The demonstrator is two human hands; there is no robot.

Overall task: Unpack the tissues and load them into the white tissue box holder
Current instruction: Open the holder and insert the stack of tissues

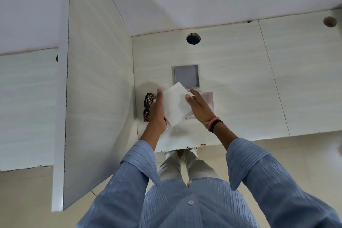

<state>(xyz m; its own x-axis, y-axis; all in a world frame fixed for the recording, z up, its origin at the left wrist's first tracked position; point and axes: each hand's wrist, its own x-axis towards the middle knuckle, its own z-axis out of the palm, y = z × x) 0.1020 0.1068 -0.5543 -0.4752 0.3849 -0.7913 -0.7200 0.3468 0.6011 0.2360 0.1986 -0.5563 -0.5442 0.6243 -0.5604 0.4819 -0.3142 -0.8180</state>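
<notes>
Spanning most of the view, the pale desk (240,79) runs from its near edge by the person's legs to the back wall, with a tall white partition (96,98) closing off its left side. Right of centre the surface is bare out to the frame edge, save for a round cable hole (193,38) near the back edge and a second hole (329,21) far right. Blue ribbed sleeves (268,172) enter from the bottom.

Stack of white tissues (175,104): held above the desk, tilted, between both hands, roughly midway between partition and open right side. Left hand (157,111) grips the stack's left edge, palm against it, fingers curled behind. Right hand (199,106) clasps the right edge, thumb on top. A dark band and a pink thread (213,122) sit on the right wrist.

Grey square piece (187,76) lies flat just behind the stack. A pale pinkish box (210,98) sits beneath the right hand, mostly hidden; cannot tell whether it is the holder. A dark patterned wrapper (148,106) lies beside the left hand, close to the partition. Clear crumpled film (172,128) lies below the stack.
</notes>
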